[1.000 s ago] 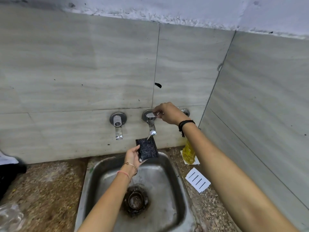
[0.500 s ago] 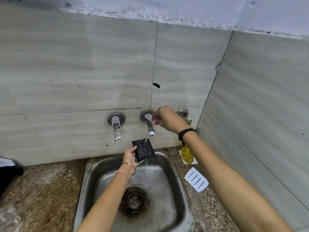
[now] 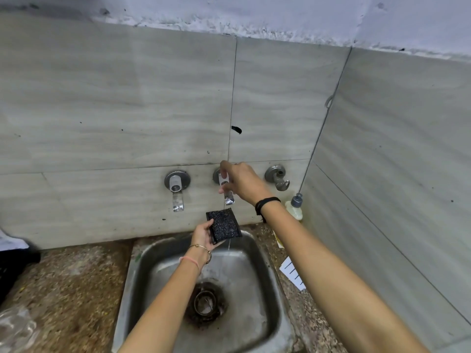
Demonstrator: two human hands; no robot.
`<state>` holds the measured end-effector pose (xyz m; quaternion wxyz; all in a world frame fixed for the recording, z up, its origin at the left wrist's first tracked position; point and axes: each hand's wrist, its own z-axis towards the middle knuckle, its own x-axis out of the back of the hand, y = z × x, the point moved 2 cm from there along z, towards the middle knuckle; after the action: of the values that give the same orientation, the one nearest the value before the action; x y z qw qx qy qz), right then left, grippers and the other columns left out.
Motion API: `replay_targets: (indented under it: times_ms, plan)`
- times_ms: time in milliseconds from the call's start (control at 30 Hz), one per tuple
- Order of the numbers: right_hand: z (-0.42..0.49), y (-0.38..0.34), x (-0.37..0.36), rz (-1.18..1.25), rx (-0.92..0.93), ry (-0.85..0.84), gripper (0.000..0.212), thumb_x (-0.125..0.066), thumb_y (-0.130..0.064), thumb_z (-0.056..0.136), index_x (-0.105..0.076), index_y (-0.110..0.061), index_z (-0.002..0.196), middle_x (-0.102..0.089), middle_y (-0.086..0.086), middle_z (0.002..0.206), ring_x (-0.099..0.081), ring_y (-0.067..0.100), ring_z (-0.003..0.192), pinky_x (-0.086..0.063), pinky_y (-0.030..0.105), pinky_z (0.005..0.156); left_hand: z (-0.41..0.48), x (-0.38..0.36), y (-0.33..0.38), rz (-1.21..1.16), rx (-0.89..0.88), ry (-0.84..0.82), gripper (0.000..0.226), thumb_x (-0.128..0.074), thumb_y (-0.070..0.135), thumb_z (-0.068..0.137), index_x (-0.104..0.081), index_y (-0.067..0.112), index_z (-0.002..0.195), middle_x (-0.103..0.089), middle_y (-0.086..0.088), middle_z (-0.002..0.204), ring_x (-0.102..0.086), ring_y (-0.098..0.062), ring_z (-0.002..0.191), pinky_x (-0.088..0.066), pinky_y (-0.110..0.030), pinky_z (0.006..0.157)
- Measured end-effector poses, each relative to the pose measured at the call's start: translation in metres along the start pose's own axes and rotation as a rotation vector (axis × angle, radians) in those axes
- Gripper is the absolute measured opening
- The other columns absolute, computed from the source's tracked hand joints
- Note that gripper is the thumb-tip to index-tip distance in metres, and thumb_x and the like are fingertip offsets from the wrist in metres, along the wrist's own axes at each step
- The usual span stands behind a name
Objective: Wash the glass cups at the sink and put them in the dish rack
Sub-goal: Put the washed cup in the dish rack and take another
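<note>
Grey tiled wall [image 3: 114, 110] over the sink [image 3: 132, 263]: left grip [image 3: 204, 233] pinches the scrub pad [image 3: 224, 224] by its lower-left edge, likely soft and light, right grip [image 3: 242, 180] clasps the tap [image 3: 228, 197]

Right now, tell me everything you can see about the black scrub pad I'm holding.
The scrub pad is a flat, dark rectangle with a coarse, speckled surface that glistens as if wet. The left hand grips it along its left edge and underside, tilting its face toward the camera. It sits above the back of the steel sink, just below the spout of the tap, whose handle the right hand pinches. A thin stream of water falls past its lower right edge into the basin.
</note>
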<state>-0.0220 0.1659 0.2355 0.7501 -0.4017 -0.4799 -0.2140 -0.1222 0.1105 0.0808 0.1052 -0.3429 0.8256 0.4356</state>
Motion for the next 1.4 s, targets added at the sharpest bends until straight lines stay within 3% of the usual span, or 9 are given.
replay_targets:
  times_ms: [167,300,433,533,700,900,1000,1133,1400]
  plan:
    - [-0.005,0.003,-0.002,0.02,-0.014,0.041,0.03,-0.075,-0.019,0.08,-0.047,-0.013,0.088,-0.058,0.005,0.078,-0.052,0.024,0.071,-0.033,0.029,0.053,-0.005,-0.004,-0.006,0.0,-0.025,0.015,0.018,-0.045,0.013,0.095,-0.048,0.004,0.11,-0.059,-0.009,0.088,-0.056,-0.024,0.08,-0.042,-0.042,0.091]
    - [-0.031,0.031,-0.002,0.297,-0.088,0.124,0.024,-0.064,-0.033,0.089,-0.05,-0.016,0.099,-0.067,0.003,0.082,-0.064,0.016,0.073,-0.053,0.025,0.063,-0.009,-0.005,-0.01,0.034,-0.031,0.024,0.018,-0.051,0.012,0.093,-0.051,0.003,0.108,-0.06,-0.012,0.094,-0.054,-0.029,0.1,-0.044,-0.04,0.088]
    - [-0.077,0.085,-0.023,0.323,-0.348,0.367,0.021,-0.053,-0.033,0.095,-0.058,-0.014,0.104,-0.066,-0.001,0.085,-0.065,0.014,0.078,-0.055,0.027,0.07,-0.004,-0.008,-0.022,0.092,-0.041,0.066,0.005,-0.055,0.003,0.091,-0.052,0.006,0.087,-0.057,-0.019,0.109,-0.058,-0.027,0.085,-0.053,-0.038,0.069]
    - [-0.106,0.134,-0.047,0.332,-0.623,0.611,0.015,-0.055,-0.024,0.095,-0.059,-0.01,0.095,-0.067,0.005,0.087,-0.063,0.023,0.08,-0.046,0.028,0.068,0.001,-0.014,-0.033,0.208,-0.121,0.1,0.005,-0.054,-0.001,0.091,-0.054,0.004,0.088,-0.062,-0.014,0.09,-0.057,-0.02,0.071,-0.054,-0.028,0.053]
    - [-0.126,0.183,-0.077,0.29,-0.896,0.548,0.043,-0.067,-0.02,0.086,-0.046,-0.003,0.12,-0.048,0.018,0.126,-0.045,0.036,0.118,-0.039,0.041,0.092,0.017,-0.022,-0.045,0.356,-0.189,0.096,0.02,-0.054,-0.004,0.09,-0.057,-0.002,0.11,-0.061,-0.01,0.08,-0.058,-0.022,0.07,-0.05,-0.034,0.074]
    - [-0.11,0.205,-0.1,0.498,-0.895,0.505,0.066,-0.08,-0.024,0.074,-0.045,-0.004,0.126,-0.053,0.015,0.127,-0.051,0.034,0.117,-0.042,0.039,0.091,0.032,-0.031,-0.046,0.368,-0.166,0.101,0.01,-0.054,-0.004,0.09,-0.057,0.005,0.09,-0.061,-0.016,0.087,-0.059,-0.019,0.065,-0.05,-0.029,0.066]
    - [-0.103,0.217,-0.105,0.518,-0.941,0.494,0.065,-0.082,-0.022,0.073,-0.047,-0.005,0.125,-0.058,0.015,0.125,-0.053,0.035,0.115,-0.043,0.041,0.091,0.043,-0.03,-0.048,0.37,-0.156,0.115,0.013,-0.053,-0.005,0.091,-0.057,0.003,0.1,-0.062,-0.014,0.083,-0.064,-0.01,0.052,-0.053,-0.022,0.054]
    - [-0.104,0.225,-0.108,0.537,-0.966,0.509,0.056,-0.081,-0.02,0.074,-0.053,-0.008,0.121,-0.063,0.014,0.121,-0.057,0.033,0.112,-0.044,0.037,0.089,0.052,-0.029,-0.058,0.437,-0.144,0.109,0.024,-0.057,-0.001,0.09,-0.058,-0.005,0.114,-0.065,-0.016,0.095,-0.062,-0.027,0.083,-0.051,-0.042,0.088]
    - [-0.122,0.22,-0.104,0.546,-0.799,0.593,0.048,-0.083,-0.018,0.07,-0.065,-0.011,0.114,-0.07,0.008,0.106,-0.065,0.024,0.097,-0.049,0.029,0.084,0.047,-0.03,-0.058,0.406,-0.126,0.044,0.011,-0.057,-0.001,0.09,-0.06,0.005,0.098,-0.064,-0.008,0.083,-0.061,-0.024,0.077,-0.049,-0.045,0.092]
